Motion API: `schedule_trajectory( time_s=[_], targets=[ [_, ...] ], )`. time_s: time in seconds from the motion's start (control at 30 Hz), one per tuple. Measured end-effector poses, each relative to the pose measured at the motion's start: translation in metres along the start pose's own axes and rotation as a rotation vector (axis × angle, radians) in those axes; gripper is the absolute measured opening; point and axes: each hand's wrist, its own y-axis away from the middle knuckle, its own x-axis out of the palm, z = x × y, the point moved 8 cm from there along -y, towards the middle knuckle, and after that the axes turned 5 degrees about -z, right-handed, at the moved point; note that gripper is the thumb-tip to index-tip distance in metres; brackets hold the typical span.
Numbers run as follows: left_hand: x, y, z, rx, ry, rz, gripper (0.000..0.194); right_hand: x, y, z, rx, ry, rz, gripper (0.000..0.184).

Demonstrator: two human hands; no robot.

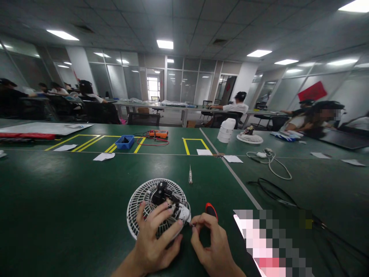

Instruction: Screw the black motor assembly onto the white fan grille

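Observation:
In front of me a round white fan grille (135,200) lies on the green table, with a black and white fan motor assembly (162,192) and loose wires on it. My left hand (154,238) is spread across the assembly, its fingers and thumb steadying the white part (183,212) at the near right side. Beside that part my right hand (209,240) pinches thumb and forefinger together on something small and dark, too small to name. A red and black tool handle (211,211) lies just behind my right hand, partly hidden. Farther off lies a clear-handled screwdriver (190,176).
A blue bin (125,142) and an orange multimeter (158,134) stand at the back left. Back right are a white plastic housing (226,130), another fan grille (249,138) and a white cable (271,161). Black cables (276,196) and a blurred-out panel (265,246) lie on the right.

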Motion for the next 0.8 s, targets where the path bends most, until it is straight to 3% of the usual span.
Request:
schedule_trajectory(
  time_s=[0.13, 0.4, 0.8],
  targets=[
    [0.008, 0.001, -0.015, 0.042, 0.043, 0.023, 0.029, 0.004, 0.001, 0.001, 0.005, -0.006, 0.022, 0.022],
    [0.010, 0.007, 0.000, 0.010, 0.030, 0.079, 0.031, 0.011, 0.010, 0.001, -0.019, 0.002, 0.047, 0.030],
    [0.014, 0.009, -0.003, 0.009, 0.111, 0.114, 0.031, 0.012, 0.010, 0.002, -0.024, 0.006, 0.054, 0.033]
  ],
)
